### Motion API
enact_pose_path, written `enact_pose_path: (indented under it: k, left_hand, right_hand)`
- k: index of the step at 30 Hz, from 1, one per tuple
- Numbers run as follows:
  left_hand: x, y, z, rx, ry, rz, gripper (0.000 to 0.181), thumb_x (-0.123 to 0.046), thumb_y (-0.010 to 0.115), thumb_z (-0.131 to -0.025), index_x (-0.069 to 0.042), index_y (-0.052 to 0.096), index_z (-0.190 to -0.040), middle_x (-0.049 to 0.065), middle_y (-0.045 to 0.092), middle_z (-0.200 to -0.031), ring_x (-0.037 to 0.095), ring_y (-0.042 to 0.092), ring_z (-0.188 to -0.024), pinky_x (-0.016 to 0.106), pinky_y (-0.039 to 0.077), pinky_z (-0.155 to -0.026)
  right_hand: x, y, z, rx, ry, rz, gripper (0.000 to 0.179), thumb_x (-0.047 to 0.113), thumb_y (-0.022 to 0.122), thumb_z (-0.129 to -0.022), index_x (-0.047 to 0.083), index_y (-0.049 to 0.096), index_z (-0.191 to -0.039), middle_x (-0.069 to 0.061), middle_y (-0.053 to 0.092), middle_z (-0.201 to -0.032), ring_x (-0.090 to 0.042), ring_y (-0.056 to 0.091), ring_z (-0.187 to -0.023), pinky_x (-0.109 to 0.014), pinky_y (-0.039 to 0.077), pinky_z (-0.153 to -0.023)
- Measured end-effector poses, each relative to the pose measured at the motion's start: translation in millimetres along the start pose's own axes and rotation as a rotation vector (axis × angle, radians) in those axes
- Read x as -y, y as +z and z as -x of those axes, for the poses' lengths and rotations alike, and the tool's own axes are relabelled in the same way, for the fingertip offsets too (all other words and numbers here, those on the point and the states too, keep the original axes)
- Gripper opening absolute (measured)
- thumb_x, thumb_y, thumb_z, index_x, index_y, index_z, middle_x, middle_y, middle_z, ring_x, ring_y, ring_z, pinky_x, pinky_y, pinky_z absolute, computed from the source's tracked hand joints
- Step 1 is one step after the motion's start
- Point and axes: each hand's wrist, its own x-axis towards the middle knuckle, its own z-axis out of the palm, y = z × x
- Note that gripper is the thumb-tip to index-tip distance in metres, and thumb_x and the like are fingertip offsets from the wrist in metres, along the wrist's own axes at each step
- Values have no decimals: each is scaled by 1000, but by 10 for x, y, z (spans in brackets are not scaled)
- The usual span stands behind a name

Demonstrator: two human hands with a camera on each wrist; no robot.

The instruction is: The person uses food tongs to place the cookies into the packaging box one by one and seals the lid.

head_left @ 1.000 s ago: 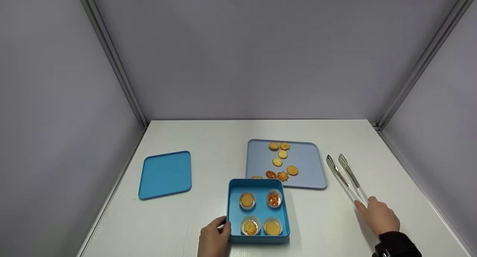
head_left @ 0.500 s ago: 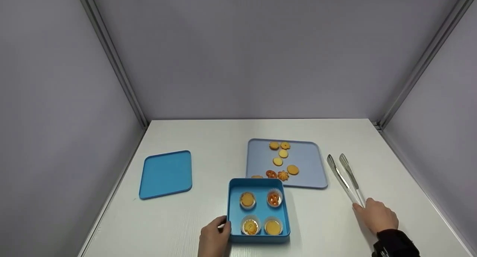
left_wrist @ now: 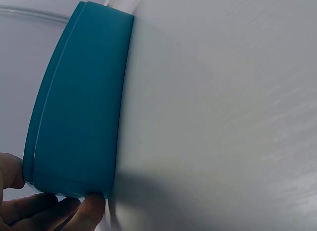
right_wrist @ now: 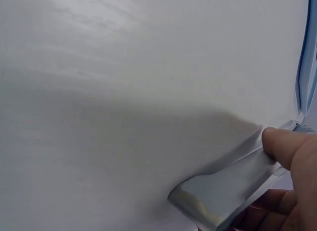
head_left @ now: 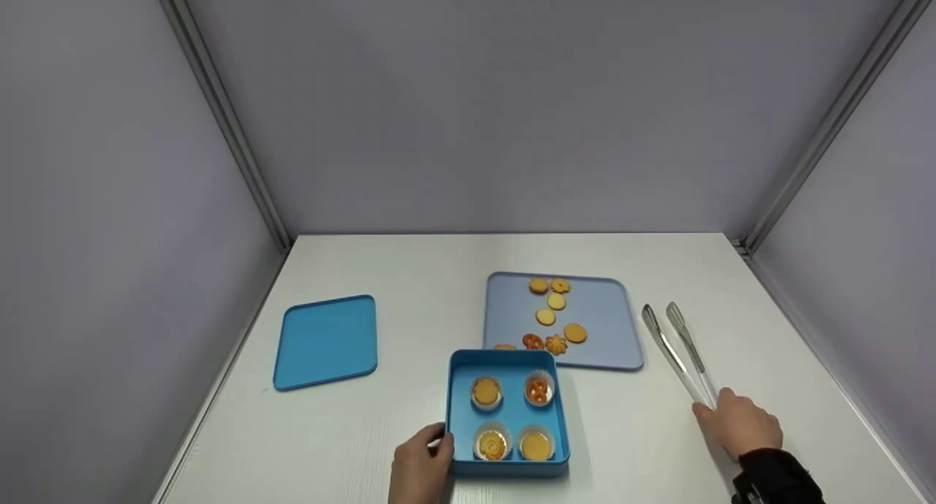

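Note:
In the head view, a blue square box (head_left: 512, 407) stands near the front of the table and holds several paper cups, with a cookie (head_left: 485, 391) or a pretzel (head_left: 539, 391) in each. My left hand (head_left: 422, 466) grips it at the left side near the front corner. From the left wrist view, fingertips (left_wrist: 91, 211) press on the end of the box wall. My right hand (head_left: 740, 423) holds metal tongs (head_left: 676, 350) by the handle end, arms spread and tips pointing away. The right wrist view shows the thumb (right_wrist: 280, 142) along the tongs' handle.
Behind the box lies a grey-blue tray (head_left: 610, 306) with several cookies (head_left: 575, 333) and a pretzel (head_left: 531, 341); the box hides part of its front edge. A flat blue lid or tray (head_left: 327, 343) rests at the left. Grey walls (head_left: 468, 109) enclose the white table.
My right hand has shifted slightly left and toward me at the tongs' handle end, then stays still. The left hand and the box have not moved.

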Motion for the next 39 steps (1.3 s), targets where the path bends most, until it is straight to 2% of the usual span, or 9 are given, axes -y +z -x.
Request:
enact_pose_path:
  k: [7, 13, 16, 22, 26, 29, 34, 36, 39]
  left_hand:
    - [7, -4, -3, 10, 8, 2, 26, -15, 69, -94, -1, 74, -115, 14, 76, -107, 28, 76, -92, 42, 62, -78]
    - [1, 4, -11, 5, -6, 5, 25, -14, 69, -93, -2, 75, -114, 13, 76, -108, 27, 76, -93, 43, 62, -81]
    - [-3, 6, -14, 7, -15, 4, 25, -14, 69, -93, -2, 75, -114, 14, 76, -109, 28, 76, -94, 44, 62, -82]
    - [-11, -2, -22, 23, -28, 13, 26, -14, 68, -94, -1, 74, -115, 13, 76, -109, 29, 76, -95, 44, 62, -81]
    - [-14, -11, -19, 22, -30, 18, 26, -15, 68, -94, -1, 74, -116, 13, 76, -108, 29, 76, -95, 43, 62, -81]
    - [-25, -27, -22, 16, -48, 20, 28, -19, 68, -95, -2, 74, -117, 13, 76, -111, 28, 75, -96, 44, 62, -82]
    - [-35, -157, -95, 11, -75, 2, 34, -26, 65, -98, -4, 72, -123, 12, 74, -118, 28, 74, -99, 45, 61, -84]
    - [-20, -248, -153, 8, -60, -25, 35, -26, 64, -99, -4, 71, -126, 12, 73, -120, 26, 73, -99, 44, 60, -82]
    - [34, -398, -260, -21, 1, -128, 36, -24, 63, -99, -4, 70, -128, 11, 73, -120, 26, 72, -99, 45, 60, -80]
  right_hand:
    - [-6, 3, 2, -4, -6, 0, 49, 40, 60, -100, -7, 54, -87, -9, 57, -62, -23, 58, -54, -40, 49, -48]
    - [-33, -7, -17, -12, -1, 41, 62, 54, 59, -98, -7, 55, -87, -11, 58, -64, -26, 60, -57, -48, 50, -54]
    - [-30, -17, -14, -79, -13, 85, 64, 55, 61, -97, -8, 57, -89, -15, 58, -68, -34, 60, -61, -53, 49, -56]
    - [38, -7, 17, -267, -71, 89, 69, 48, 70, -93, -14, 57, -119, -29, 58, -88, -51, 59, -76, -61, 46, -61]
    - [118, 3, 39, -379, -137, 90, 66, 43, 76, -89, -10, 58, -125, -30, 58, -93, -52, 59, -79, -64, 45, -65]
    - [187, 3, 52, -428, -177, 83, 63, 41, 77, -88, -7, 59, -126, -28, 58, -97, -51, 59, -84, -65, 43, -71]
    - [335, -48, 84, -443, -220, 60, 62, 39, 77, -88, -4, 59, -129, -25, 57, -102, -49, 58, -92, -65, 40, -82]
    - [397, -73, 96, -449, -239, 56, 61, 38, 77, -88, -3, 59, -129, -24, 57, -103, -49, 59, -94, -66, 39, -86]
    - [490, -100, 108, -460, -273, 48, 60, 38, 79, -86, 0, 59, -129, -23, 57, -105, -48, 59, -97, -66, 39, -90]
